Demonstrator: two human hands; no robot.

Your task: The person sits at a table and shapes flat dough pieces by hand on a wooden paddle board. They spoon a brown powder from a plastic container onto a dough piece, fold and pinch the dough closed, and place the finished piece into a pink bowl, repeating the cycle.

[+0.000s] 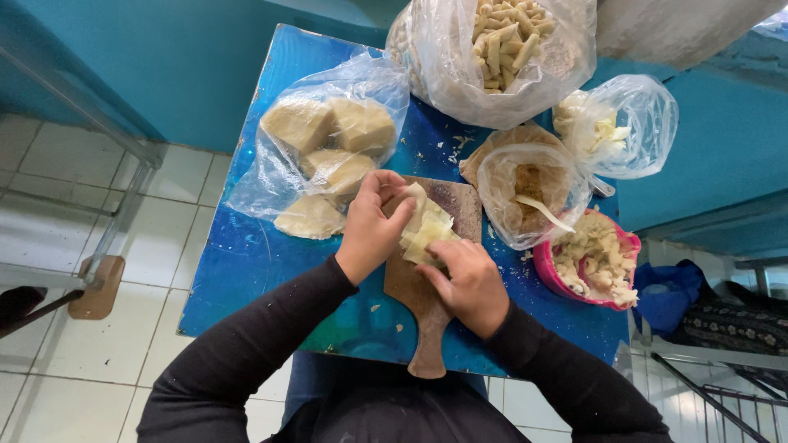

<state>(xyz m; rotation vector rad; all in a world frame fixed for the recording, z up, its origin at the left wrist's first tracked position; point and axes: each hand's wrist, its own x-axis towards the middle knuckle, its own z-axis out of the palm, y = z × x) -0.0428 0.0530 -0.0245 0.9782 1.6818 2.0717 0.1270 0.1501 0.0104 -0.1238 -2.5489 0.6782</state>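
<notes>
A stack of thin pale dough sheets point(427, 231) lies on a wooden cutting board point(447, 201) with a handle pointing toward me. My left hand point(371, 226) pinches the upper left edge of the top sheet between thumb and fingers. My right hand point(466, 283) rests over the lower right of the stack, fingers curled onto the sheets. Both arms wear black sleeves. The board sits on a small blue table point(246, 262).
A clear bag of pale dough blocks point(328, 143) lies left of the board. Behind stand a bag of rolled pieces point(505, 37), a bag of brown filling point(529, 193), another clear bag point(624, 123), and a pink bowl point(546, 271) of pale chunks. White floor tiles at left.
</notes>
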